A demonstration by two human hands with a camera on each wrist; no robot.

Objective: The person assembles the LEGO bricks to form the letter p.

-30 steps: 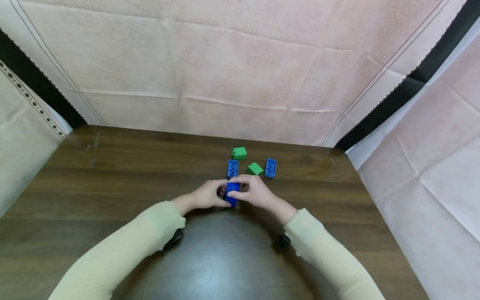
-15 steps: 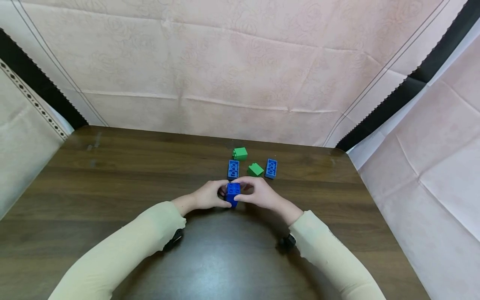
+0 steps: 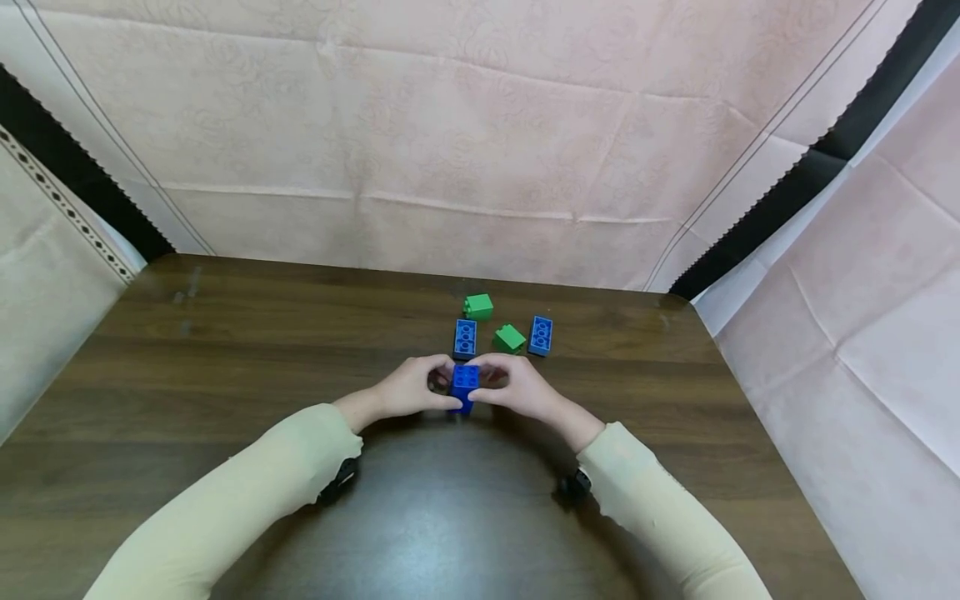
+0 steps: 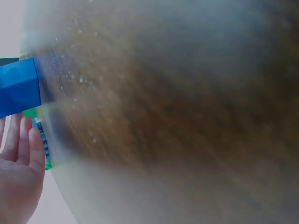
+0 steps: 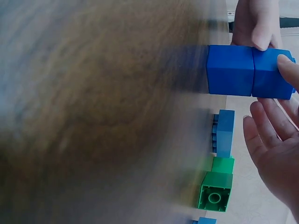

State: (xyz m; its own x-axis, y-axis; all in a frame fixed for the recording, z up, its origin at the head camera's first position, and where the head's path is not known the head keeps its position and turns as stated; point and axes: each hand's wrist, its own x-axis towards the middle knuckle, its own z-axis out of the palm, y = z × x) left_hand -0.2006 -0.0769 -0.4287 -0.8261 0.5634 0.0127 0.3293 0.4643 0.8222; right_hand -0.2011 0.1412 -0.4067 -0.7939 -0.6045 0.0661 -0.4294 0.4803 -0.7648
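Note:
Two blue toy building bricks are stacked into an upright column between my hands; the lower blue brick [image 5: 230, 70] and the upper blue brick [image 5: 272, 74] show a seam in the right wrist view. Studs face up on the column's top in the head view. From the left, my left hand [image 3: 408, 387] pinches the stack, thumb at the near side near the seam. My right hand [image 3: 519, 390] pinches the upper brick from the other side, thumb on its near face. Fingers of both hands reach behind the stack and are partly hidden.
Just beyond the hands lies a blue brick [image 3: 465, 338], with a green brick [image 3: 478, 307] behind it. Another green brick [image 3: 509, 338] lies tilted, its hollow underside visible in the right wrist view. One more blue brick [image 3: 541, 335] is farther right. A pale cloth hanging [image 3: 420, 150] borders the wooden table [image 3: 300, 317].
My right thumb has slid from over the top of the stack to its near side, and the right hand has shifted slightly right. My left hand keeps its hold with a small shift.

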